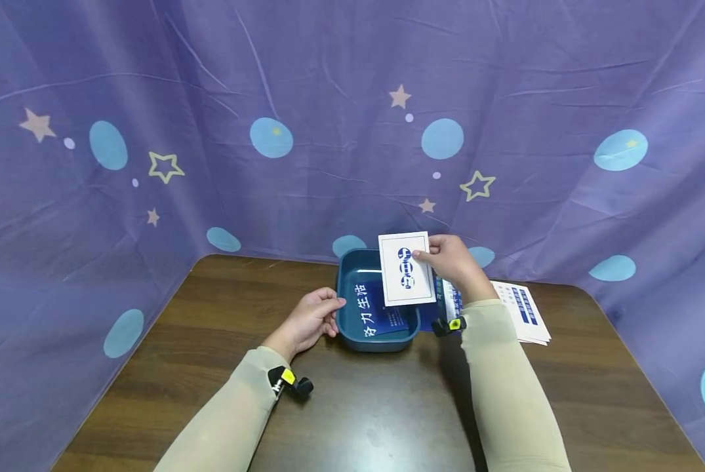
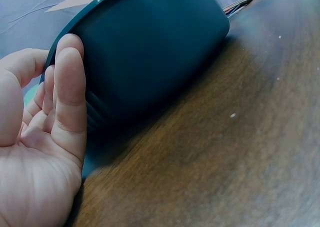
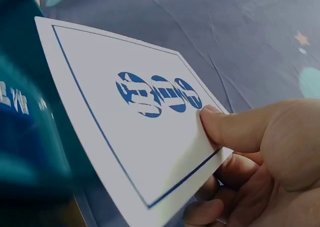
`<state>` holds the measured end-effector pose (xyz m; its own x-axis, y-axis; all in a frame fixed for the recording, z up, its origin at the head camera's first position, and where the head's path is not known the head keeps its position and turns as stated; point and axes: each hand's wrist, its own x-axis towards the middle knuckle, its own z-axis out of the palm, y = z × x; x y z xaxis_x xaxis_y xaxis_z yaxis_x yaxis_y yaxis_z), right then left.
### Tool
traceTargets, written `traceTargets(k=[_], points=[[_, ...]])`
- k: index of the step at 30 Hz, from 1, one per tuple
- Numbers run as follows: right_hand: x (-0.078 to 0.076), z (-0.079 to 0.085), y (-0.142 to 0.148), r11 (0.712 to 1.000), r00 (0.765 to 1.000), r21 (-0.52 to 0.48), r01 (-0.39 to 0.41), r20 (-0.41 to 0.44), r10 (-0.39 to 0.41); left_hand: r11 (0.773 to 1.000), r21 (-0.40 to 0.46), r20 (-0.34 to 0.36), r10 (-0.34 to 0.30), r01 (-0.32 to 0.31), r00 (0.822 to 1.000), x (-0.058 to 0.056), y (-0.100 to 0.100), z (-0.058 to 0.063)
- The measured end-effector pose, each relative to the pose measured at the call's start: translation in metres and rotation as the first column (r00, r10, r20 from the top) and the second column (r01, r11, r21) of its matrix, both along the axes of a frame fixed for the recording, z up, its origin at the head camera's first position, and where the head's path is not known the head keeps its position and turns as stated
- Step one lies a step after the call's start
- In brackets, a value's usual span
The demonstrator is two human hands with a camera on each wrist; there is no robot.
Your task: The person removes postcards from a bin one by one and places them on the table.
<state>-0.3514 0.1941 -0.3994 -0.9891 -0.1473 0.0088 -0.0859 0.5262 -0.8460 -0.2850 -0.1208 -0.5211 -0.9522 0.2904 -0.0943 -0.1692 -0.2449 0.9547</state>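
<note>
My right hand pinches a white card by its right edge, thumb on the printed face. Three blue round emblems and a thin blue border show on the card in the right wrist view. It is held above the right part of a teal rectangular bin. With thumb and fingers, my left hand grips the bin's left rim; the left wrist view shows its fingers along the outer wall. Inside the bin lies a dark blue card with white characters, partly covered by the white card.
White cards with blue print lie stacked to the right on the wooden table. Blue printed cards lie between bin and right wrist, partly hidden by the arm. A purple curtain hangs behind the table and along its sides.
</note>
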Motion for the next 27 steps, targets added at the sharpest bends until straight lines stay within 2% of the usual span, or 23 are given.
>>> traceTargets(k=[7, 13, 17, 21, 27], points=[[0.01, -0.004, 0.038, 0.997, 0.997, -0.045, 0.055, 0.051, -0.053, 1.0, -0.005, 0.002, 0.008, -0.008, 1.0, 0.0, 0.001, 0.001], [0.014, 0.002, 0.061, 0.994, 0.994, -0.008, 0.112, -0.01, -0.112, 1.0, -0.012, 0.017, 0.001, -0.001, 1.0, 0.0, 0.0, 0.002], [0.018, 0.008, 0.082, 0.986, 0.986, 0.017, 0.165, -0.022, -0.164, 1.0, 0.002, 0.011, -0.003, 0.003, 1.0, -0.001, 0.001, 0.003], [0.022, 0.009, 0.111, 0.97, 0.974, 0.085, 0.228, -0.025, -0.226, 1.0, 0.005, 0.002, -0.014, 0.014, 1.0, -0.002, 0.002, 0.004], [0.026, 0.001, 0.15, 0.926, 0.942, 0.174, 0.336, -0.035, -0.335, 1.0, -0.008, 0.011, -0.009, 0.009, 1.0, -0.002, 0.0, 0.001]])
